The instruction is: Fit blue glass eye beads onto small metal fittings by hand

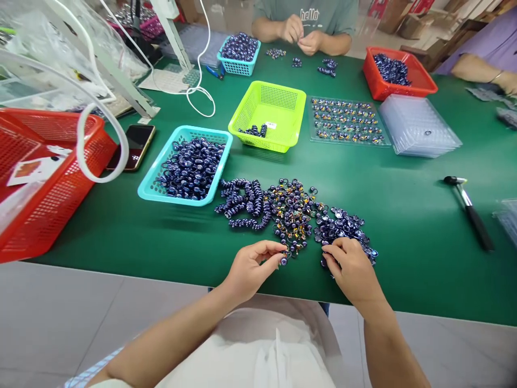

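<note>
My left hand (255, 268) pinches a small shiny dark-blue ring (284, 261) between thumb and forefinger, just at the near edge of a pile of small rings with orange-gold bits (294, 207). On the right, my right hand (350, 267) has thumb and fingers drawn together at the edge of a heap of dark-blue disc-like pieces (343, 223). What its fingertips hold is too small to make out. Left of the ring pile lie rows of dark rings (248, 202) packed side by side.
Beyond are a blue basket of dark rings (226, 156), a lime basket (297, 132), a filled clear tray (385, 137) and stacked clear trays (420, 126). A hammer (470, 213) lies right; a red basket (60, 215) and phone (139, 143) sit left. Two people work across the table.
</note>
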A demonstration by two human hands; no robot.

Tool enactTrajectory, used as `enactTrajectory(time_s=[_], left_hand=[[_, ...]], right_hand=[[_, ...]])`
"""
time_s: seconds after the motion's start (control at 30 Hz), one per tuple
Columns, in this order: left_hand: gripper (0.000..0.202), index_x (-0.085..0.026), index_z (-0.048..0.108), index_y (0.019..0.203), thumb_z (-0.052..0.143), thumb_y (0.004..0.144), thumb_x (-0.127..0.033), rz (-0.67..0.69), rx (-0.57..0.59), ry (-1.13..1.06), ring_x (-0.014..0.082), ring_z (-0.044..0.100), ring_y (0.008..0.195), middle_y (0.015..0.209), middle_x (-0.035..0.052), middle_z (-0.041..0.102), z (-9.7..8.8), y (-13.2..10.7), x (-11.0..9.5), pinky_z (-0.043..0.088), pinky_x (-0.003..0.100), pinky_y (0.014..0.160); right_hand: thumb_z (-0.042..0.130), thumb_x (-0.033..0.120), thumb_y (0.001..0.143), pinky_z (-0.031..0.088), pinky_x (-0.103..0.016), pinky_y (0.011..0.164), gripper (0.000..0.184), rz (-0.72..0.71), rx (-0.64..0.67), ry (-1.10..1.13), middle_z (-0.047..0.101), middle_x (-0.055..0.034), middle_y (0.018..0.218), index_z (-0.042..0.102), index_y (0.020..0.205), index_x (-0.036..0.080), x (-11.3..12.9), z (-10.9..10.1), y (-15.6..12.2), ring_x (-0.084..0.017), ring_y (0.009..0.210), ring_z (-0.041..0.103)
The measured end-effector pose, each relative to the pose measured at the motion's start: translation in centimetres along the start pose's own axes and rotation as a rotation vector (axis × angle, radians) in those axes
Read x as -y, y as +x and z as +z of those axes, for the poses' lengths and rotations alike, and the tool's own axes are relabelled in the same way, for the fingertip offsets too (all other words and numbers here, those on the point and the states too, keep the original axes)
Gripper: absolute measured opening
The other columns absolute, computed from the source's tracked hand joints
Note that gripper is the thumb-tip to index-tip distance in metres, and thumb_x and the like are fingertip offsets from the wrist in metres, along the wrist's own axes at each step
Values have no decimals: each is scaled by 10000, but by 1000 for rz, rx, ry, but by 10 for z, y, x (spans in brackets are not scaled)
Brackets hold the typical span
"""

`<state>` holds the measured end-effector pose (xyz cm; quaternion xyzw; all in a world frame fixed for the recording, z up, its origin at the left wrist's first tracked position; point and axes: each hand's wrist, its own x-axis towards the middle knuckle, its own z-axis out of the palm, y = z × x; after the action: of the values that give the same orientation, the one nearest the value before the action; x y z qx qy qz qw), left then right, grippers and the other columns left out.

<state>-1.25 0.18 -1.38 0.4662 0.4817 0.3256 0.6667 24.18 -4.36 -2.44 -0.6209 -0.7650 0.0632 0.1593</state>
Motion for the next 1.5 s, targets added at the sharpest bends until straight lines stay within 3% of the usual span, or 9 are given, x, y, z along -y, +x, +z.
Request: enactTrajectory(time_s=[0.17, 0.3, 0.4, 0.53, 0.7, 1.13, 1.27, 1.37, 1.5], left_hand=[[173, -150, 732, 897, 761, 783, -277, -85, 14, -201, 104, 624, 633, 747, 23, 708, -4, 6, -3, 524, 210, 626], [206, -146, 719, 904, 799, 762, -272, -130, 79, -415, 166, 698, 814, 859, 67, 755, 3, 8, -3, 556, 243, 701], [213, -139, 711, 888, 822, 743, -247, -164, 80, -532, 194, 709, 909, 893, 76, 764, 13, 6, -5, 569, 312, 840], [224, -133, 704, 901, 828, 741, -229, -150, 27, -617, 178, 710, 897, 920, 69, 761, 19, 3, -10, 557, 326, 895], [233, -133, 693, 888, 838, 727, -220, -153, -32, -629, 182, 712, 900, 903, 67, 756, 13, 2, -15, 567, 287, 828], [261, -135, 659, 896, 834, 736, -243, -161, -45, -652, 200, 720, 922, 880, 65, 754, 11, 0, -17, 568, 306, 829], [239, -139, 693, 873, 839, 727, -260, -127, -34, -584, 170, 713, 845, 844, 47, 753, 10, -1, -12, 562, 278, 801], [201, -150, 730, 866, 834, 732, -257, -59, -51, -512, 137, 694, 810, 856, 34, 757, 9, -1, -6, 550, 241, 790], [178, -171, 766, 846, 835, 724, -281, -26, -77, -417, 156, 706, 820, 865, 37, 781, 6, -1, -5, 565, 260, 800]], right_hand=[[575, 205, 947, 502, -365, 802, 194, 45, -178, 110, 659, -67, 978, 698, 1097, 210, 5, -3, -2, -218, 905, 611], [599, 146, 919, 532, -315, 831, 227, 77, -326, 283, 705, -35, 1005, 654, 1123, 231, 40, 2, 2, -176, 895, 671], [626, 124, 893, 554, -275, 722, 211, 100, -438, 363, 706, -15, 901, 631, 1079, 222, 68, 16, 9, -144, 764, 672], [640, 51, 858, 579, -323, 773, 317, 7, -531, 340, 720, -59, 972, 615, 1130, 212, 87, 35, 14, -184, 883, 686], [647, 32, 856, 590, -369, 807, 429, -71, -472, 365, 700, -106, 1061, 595, 1245, 205, 92, 40, 14, -211, 960, 669], [632, 50, 861, 599, -356, 778, 370, -47, -437, 550, 710, -65, 1002, 639, 1159, 269, 93, 37, 12, -196, 912, 689], [632, 100, 882, 602, -346, 793, 251, 141, -392, 822, 720, -45, 990, 676, 1063, 269, 100, 32, 12, -196, 925, 700], [644, 170, 898, 613, -303, 700, 169, 313, -318, 1020, 713, -33, 984, 711, 1018, 268, 102, 32, 14, -162, 787, 702], [681, 218, 882, 611, -265, 628, 147, 403, -286, 1183, 718, -14, 969, 741, 1002, 278, 103, 32, 18, -124, 676, 679]])
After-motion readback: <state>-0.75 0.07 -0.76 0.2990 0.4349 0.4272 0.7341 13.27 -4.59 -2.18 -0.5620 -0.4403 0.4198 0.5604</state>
